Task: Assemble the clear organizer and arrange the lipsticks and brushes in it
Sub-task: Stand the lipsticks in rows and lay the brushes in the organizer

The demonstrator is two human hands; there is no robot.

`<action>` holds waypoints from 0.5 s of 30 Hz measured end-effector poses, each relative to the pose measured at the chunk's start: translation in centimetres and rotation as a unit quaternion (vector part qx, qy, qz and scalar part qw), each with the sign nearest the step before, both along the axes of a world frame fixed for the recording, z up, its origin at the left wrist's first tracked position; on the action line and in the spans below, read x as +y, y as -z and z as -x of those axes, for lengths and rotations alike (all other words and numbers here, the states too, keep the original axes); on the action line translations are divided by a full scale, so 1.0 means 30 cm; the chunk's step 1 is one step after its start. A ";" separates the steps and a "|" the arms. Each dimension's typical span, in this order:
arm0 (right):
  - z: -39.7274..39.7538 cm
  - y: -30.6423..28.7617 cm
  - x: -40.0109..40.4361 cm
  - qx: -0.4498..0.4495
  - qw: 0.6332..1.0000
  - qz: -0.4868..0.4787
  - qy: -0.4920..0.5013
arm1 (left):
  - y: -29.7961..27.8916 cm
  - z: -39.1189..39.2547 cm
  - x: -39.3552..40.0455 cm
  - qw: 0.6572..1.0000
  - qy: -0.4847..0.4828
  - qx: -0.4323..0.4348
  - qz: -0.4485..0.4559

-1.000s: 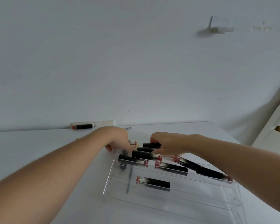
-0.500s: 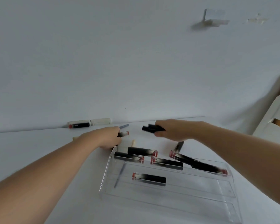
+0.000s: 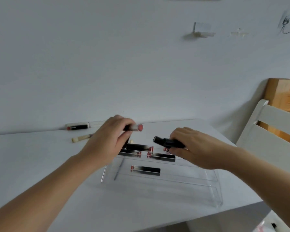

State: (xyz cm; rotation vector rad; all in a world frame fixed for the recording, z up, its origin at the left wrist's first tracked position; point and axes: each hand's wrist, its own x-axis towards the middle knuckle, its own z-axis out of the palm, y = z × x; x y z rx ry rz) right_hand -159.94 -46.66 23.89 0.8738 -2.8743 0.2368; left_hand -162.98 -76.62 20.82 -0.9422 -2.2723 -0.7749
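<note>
We grip a pink-tipped lipstick [image 3: 134,127] in our left hand [image 3: 107,139] and a black tube [image 3: 168,142] in our right hand [image 3: 191,148], both above the clear organizer's [image 3: 213,195] far rows (probably lining them up for slots).

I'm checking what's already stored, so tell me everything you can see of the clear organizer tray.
The clear organizer tray looks like transparent plastic, long and shallow, split by lengthwise walls into stepped rows. It rests on the white table, partly under both forearms. Several black lipsticks with pink ends lie sideways in its far rows, one lipstick alone in a middle row. The nearest rows look empty.
</note>
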 end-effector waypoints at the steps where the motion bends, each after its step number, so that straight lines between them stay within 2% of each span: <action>1: -0.022 0.009 -0.006 0.001 1.000 -0.006 -0.006 | 0.011 -0.025 0.010 1.000 0.011 0.012 0.012; 8: -0.089 0.082 -0.002 0.040 0.998 -0.053 -0.021 | 0.059 -0.112 0.030 0.996 0.024 0.090 -0.001; 15: -0.105 0.122 0.012 0.047 0.996 -0.075 -0.024 | 0.121 -0.125 0.039 0.990 0.024 0.076 0.115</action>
